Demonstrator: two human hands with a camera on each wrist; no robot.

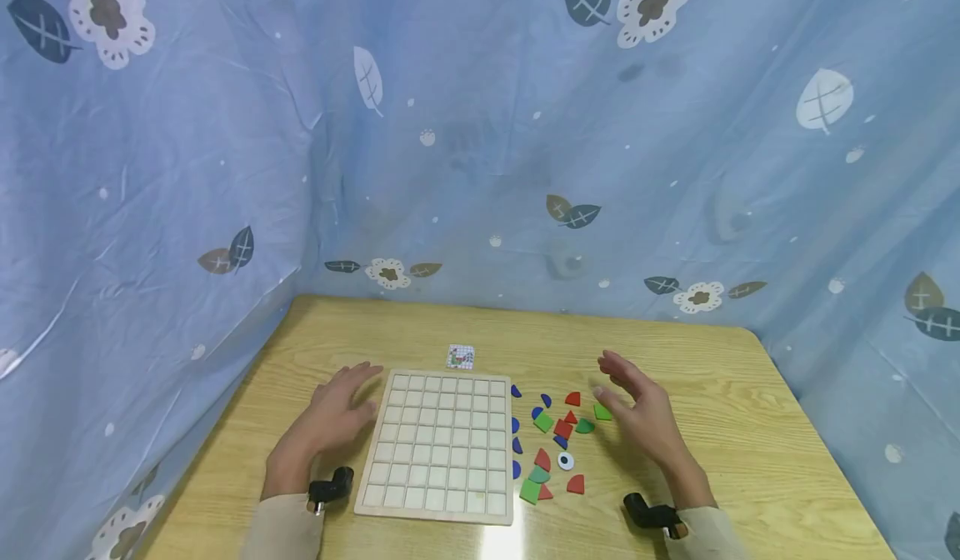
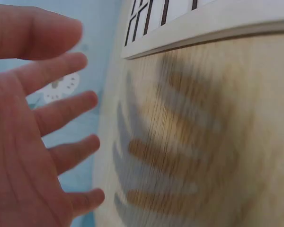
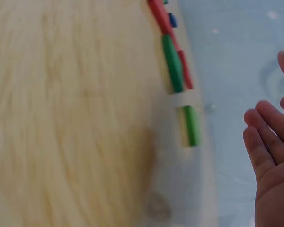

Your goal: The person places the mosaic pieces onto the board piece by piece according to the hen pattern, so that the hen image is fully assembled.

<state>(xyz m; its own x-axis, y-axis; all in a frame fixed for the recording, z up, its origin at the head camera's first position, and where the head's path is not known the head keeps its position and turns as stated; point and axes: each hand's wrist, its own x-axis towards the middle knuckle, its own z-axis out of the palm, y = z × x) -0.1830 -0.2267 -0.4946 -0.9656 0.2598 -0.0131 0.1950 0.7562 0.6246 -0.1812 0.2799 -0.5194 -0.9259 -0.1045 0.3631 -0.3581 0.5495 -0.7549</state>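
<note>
Pale wood makes up the gridded board [image 1: 433, 517], which lies flat between the two hands, closer to the left hand [image 1: 335, 417] than to the right hand [image 1: 649, 420]. Its side edges run away from the person; in the head view its sides look nearly equal, so I cannot tell a long axis.

The left hand is released, fingers extended and spread, the thumb near the board's left edge; it grasps nothing. The right hand is likewise unclenched and free of any piece, its palm turned inward, fingers reaching forward and leftward above the table [image 1: 750, 427].

Just beside the right thumb lies a bright green square [image 1: 603, 412]. Further left of that hand spread the other flat pieces: a rounded dark green piece [image 1: 585, 427], a red square [image 1: 563, 429] set askew, and a red quarter-disc [image 1: 573, 399] with its curved edge turned toward the left hand's side. Nearer the right wrist, a white disc [image 1: 566, 461] with a dark centre lies flat.

Along the board's right edge, blue pieces [image 1: 516, 469] form a loose line running away from the person. Beyond the board, forward of both hands, lies a small printed card [image 1: 461, 357].
</note>
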